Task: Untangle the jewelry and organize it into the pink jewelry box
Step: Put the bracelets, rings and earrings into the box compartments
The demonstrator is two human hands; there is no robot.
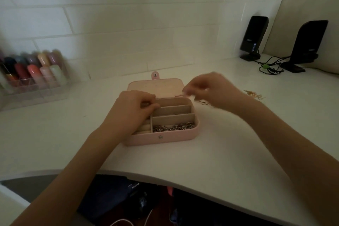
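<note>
The pink jewelry box (176, 136) lies open on the white desk, its lid (156, 86) folded back. A silver chain (173, 127) fills the front right compartment; the two compartments behind it look almost bare. My left hand (132, 108) hovers over the box's left side with fingers curled and thumb against fingertips; anything between them is hidden. My right hand (211, 88) is blurred above the box's back right corner, fingers curled. A small silver piece (203, 103) shows just under it, and a gold tangle (255, 94) lies further right.
A clear organizer of coloured bottles (33, 75) stands at the back left. Two black speakers (254, 37) (308, 44) with cables (269, 66) stand at the back right. The desk's curved front edge (165, 178) runs near me.
</note>
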